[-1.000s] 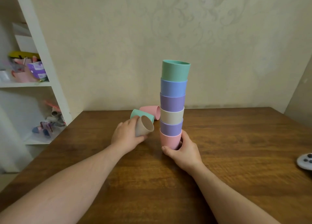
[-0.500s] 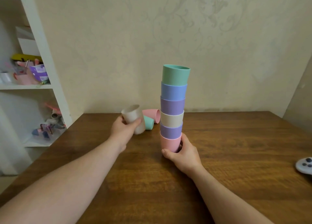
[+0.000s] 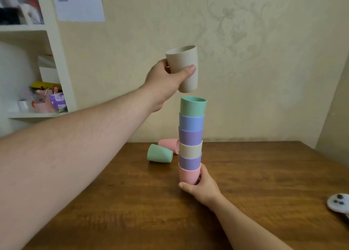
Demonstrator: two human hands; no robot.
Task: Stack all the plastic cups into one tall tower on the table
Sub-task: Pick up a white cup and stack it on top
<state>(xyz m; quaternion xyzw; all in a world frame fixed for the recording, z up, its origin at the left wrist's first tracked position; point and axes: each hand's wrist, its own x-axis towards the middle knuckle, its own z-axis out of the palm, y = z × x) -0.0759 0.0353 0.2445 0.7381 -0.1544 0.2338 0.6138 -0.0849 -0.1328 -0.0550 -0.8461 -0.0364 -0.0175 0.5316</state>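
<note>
A tower of several nested cups (image 3: pixel 191 136) stands upright on the wooden table (image 3: pixel 264 174), with a green cup on top and a pink cup at the bottom. My right hand (image 3: pixel 202 185) grips that pink bottom cup. My left hand (image 3: pixel 166 80) holds a beige cup (image 3: pixel 184 61) upright in the air, just above and slightly left of the tower's green rim, not touching it. A green cup (image 3: pixel 159 153) and a pink cup (image 3: pixel 169 145) lie on their sides on the table, left of the tower.
A white game controller (image 3: pixel 339 202) lies near the table's right edge. A white shelf unit (image 3: pixel 54 61) with cluttered items stands at the left against the wall. A paper sheet (image 3: pixel 79 2) hangs on the wall above.
My left hand lifted the beige cup from the table up and to the right, to just over the tower's top. My right hand kept its hold on the bottom cup.
</note>
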